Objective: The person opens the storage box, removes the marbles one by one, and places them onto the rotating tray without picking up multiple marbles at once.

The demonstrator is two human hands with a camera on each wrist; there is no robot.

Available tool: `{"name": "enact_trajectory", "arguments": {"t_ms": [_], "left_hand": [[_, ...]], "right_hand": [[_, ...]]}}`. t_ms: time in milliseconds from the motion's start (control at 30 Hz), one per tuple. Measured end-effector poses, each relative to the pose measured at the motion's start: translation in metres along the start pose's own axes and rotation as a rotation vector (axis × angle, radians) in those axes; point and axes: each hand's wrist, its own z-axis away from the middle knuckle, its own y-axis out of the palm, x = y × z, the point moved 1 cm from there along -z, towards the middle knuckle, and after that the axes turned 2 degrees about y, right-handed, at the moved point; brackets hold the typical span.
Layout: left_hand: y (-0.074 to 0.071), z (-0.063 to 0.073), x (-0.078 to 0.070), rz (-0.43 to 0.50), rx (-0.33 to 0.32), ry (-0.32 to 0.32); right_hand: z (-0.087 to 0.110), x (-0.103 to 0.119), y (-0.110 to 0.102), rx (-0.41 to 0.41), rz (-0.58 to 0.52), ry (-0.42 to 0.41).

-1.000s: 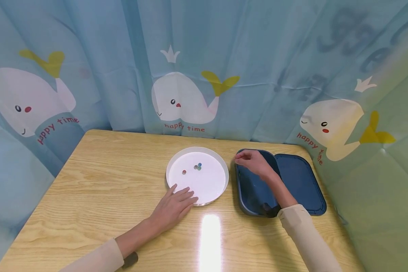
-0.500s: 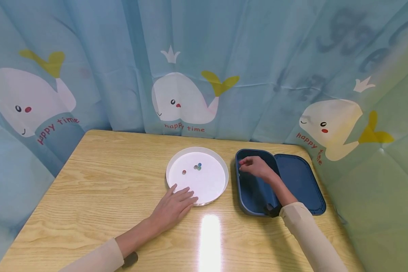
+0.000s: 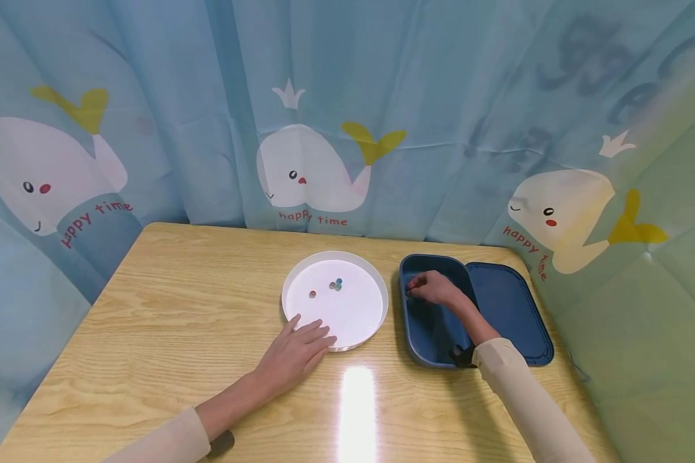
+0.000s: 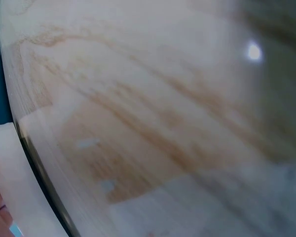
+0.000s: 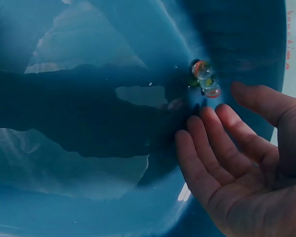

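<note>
My right hand (image 3: 433, 287) reaches down into a dark blue box (image 3: 434, 357) near its left wall. In the right wrist view, glass marbles (image 5: 203, 70) with orange and green colours lie bunched at the box's wall. Thumb and fingers of that hand are parted, with the fingertips (image 5: 222, 111) just short of the marbles and nothing between them. My left hand (image 3: 294, 354) lies with spread fingers over the near rim of a round white tray (image 3: 382, 302). Several small marbles (image 3: 336, 285) sit in the tray.
A flat blue lid (image 3: 512, 315) lies right of the box on the wooden table (image 3: 208, 289). Behind hangs a blue curtain (image 3: 208, 161) with whale prints. A bright reflection marks the tabletop near the front.
My right hand has moved from above the box's left rim slightly right and down into the box. The left hand stays on the tray's rim, and the tray's marbles stay put.
</note>
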Motion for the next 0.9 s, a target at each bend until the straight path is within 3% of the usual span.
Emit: {"name": "enact_trajectory", "arguments": {"t_ms": [500, 900], "left_hand": [[0.000, 0.000, -0.001, -0.002, 0.008, -0.004], [0.001, -0.001, -0.001, 0.000, 0.005, 0.008]], "right_hand": [[-0.009, 0.004, 0.003, 0.059, 0.067, 0.008], [-0.012, 0.007, 0.008, 0.017, 0.062, 0.056]]}}
